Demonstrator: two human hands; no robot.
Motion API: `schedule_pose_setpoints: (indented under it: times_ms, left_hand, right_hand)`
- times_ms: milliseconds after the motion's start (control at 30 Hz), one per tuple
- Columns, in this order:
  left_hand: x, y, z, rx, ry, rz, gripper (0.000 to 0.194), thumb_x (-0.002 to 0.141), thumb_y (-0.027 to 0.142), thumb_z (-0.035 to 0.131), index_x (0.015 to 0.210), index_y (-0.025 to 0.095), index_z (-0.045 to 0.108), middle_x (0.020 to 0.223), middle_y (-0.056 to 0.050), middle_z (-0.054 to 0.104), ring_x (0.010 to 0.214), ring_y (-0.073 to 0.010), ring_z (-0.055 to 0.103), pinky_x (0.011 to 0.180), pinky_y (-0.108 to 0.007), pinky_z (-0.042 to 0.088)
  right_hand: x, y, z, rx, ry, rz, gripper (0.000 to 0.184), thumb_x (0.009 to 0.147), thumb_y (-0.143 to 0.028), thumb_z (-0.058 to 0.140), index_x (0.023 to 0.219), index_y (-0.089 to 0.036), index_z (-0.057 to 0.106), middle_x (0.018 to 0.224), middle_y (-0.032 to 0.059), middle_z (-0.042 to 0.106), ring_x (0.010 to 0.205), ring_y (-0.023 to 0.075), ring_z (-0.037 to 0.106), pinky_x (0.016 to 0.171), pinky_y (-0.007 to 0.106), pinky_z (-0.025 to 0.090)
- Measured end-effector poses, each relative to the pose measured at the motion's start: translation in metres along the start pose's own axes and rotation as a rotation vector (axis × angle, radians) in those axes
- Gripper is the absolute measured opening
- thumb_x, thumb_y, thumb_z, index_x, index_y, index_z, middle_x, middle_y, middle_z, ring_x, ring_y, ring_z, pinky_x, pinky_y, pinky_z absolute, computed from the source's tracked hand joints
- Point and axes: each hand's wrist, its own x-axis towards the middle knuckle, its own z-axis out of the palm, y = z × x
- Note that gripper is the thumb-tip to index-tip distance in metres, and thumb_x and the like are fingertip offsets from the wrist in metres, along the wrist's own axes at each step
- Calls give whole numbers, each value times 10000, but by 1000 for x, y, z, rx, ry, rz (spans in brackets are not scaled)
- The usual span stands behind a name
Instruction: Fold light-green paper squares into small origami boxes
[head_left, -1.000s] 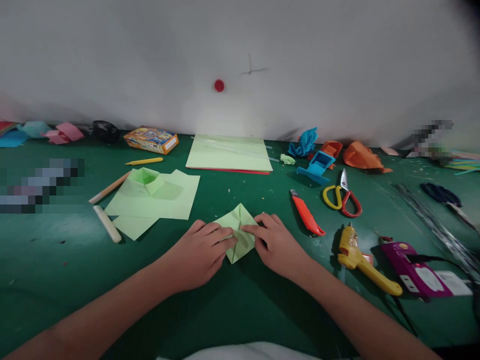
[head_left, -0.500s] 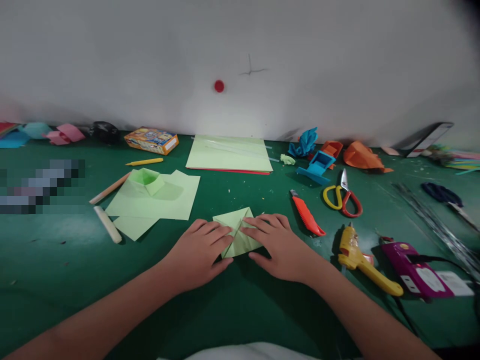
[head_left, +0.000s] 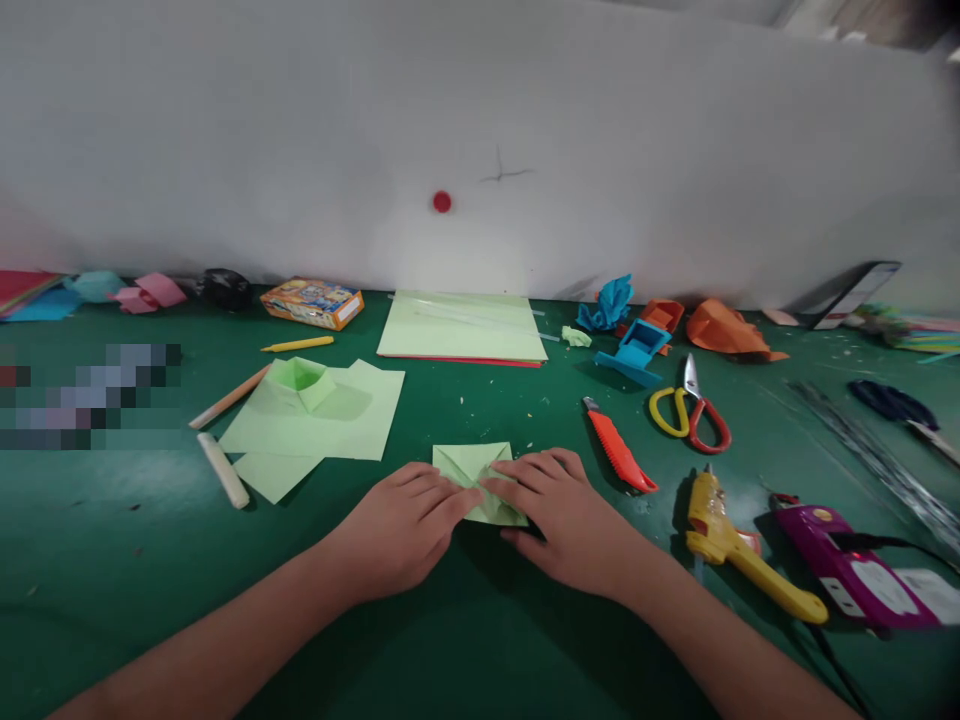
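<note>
A small square of folded light green paper (head_left: 471, 458) lies on the table in front of me, creases meeting near its middle. From the left, my left hand (head_left: 409, 520) holds it, fingers close together and fingertips pressed near the centre. My right hand (head_left: 559, 505) grips the right side, fingers bent over the top and thumb at the near edge. Both hands cover much of the paper's sides. Farther left, a folded green paper box (head_left: 301, 383) rests on loose green sheets (head_left: 360, 415).
On the right lie a red cutter knife (head_left: 619, 445), scissors (head_left: 690, 405), a yellow glue gun (head_left: 724, 540) and a purple power strip (head_left: 851, 565). A paper stack (head_left: 465, 330) and small orange box (head_left: 313, 302) sit by the wall. Two sticks (head_left: 223, 470) lie left.
The folded paper has turned, its far edge now running level across. My left thumb has drawn in towards the fingers. The view has tilted up slightly.
</note>
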Motion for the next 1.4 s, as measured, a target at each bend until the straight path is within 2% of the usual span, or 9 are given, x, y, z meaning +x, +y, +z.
schedule_pose_setpoints:
  times_ms: [200, 367, 533, 700, 833, 933, 1067, 1200, 1400]
  left_hand:
    - [-2, -7, 5, -45, 17, 8, 319, 993, 122, 433, 1223, 173, 648, 1153, -83, 748, 1024, -228, 685, 928, -409, 513]
    - [-6, -12, 9, -109, 91, 37, 200, 998, 178, 542, 1126, 218, 690, 1064, -34, 768, 976, -181, 700, 880, -354, 508]
    - [-7, -14, 10, -146, 113, 62, 156, 993, 190, 558, 1102, 205, 668, 1014, -35, 763, 959, -193, 701, 852, -346, 498]
    - [-7, -12, 12, -193, 126, -76, 125, 1015, 180, 514, 1009, 209, 635, 910, -18, 731, 835, -173, 670, 764, -309, 485]
    - [-9, -11, 14, -204, 128, -132, 166, 1012, 170, 498, 1109, 229, 619, 961, -17, 734, 855, -185, 672, 753, -307, 485]
    - [-11, -12, 14, -228, 141, -195, 154, 1007, 183, 511, 1096, 242, 622, 960, -4, 741, 817, -182, 671, 706, -291, 475]
    - [-12, -14, 14, -270, 134, -274, 118, 993, 189, 522, 1023, 243, 623, 889, 16, 732, 732, -170, 650, 631, -271, 443]
    - [-12, -15, 15, -294, 133, -264, 122, 990, 194, 531, 1040, 247, 629, 902, 16, 733, 759, -175, 656, 649, -273, 451]
    - [-11, -16, 13, -308, 94, -250, 150, 978, 195, 530, 1062, 242, 645, 939, -6, 740, 817, -191, 666, 698, -292, 480]
  right_hand:
    - [2, -6, 3, -17, 37, -30, 393, 947, -220, 607, 1338, -263, 621, 1379, 78, 639, 1223, 300, 537, 1042, 524, 365]
    - [3, -6, 5, 1, 7, -32, 348, 962, -211, 582, 1303, -246, 645, 1311, 69, 660, 1174, 273, 552, 1014, 478, 395]
    - [3, -7, 4, 32, -5, -2, 308, 959, -276, 629, 1263, -247, 669, 1272, 55, 690, 1139, 273, 570, 997, 461, 400]
    - [4, -7, 12, 91, 88, -2, 351, 979, -259, 616, 1330, -280, 618, 1097, 47, 740, 1020, 243, 609, 900, 408, 423]
    - [6, -3, 23, 146, 237, -47, 221, 999, -205, 568, 1176, -276, 680, 951, 16, 748, 891, 202, 617, 815, 363, 429]
    - [8, -1, 26, 177, 342, -92, 221, 995, -206, 576, 1181, -263, 679, 990, 22, 750, 900, 194, 622, 819, 354, 447]
    - [8, 0, 26, 187, 346, -114, 333, 961, -169, 595, 1276, -266, 641, 1125, 42, 738, 988, 212, 633, 862, 368, 478]
    - [7, 4, 30, 184, 353, -114, 323, 974, -131, 539, 1249, -246, 661, 1045, 40, 771, 903, 198, 675, 796, 338, 500]
    - [4, 7, 30, 193, 320, -28, 240, 984, -212, 587, 1184, -257, 710, 958, 26, 783, 833, 195, 692, 737, 318, 501]
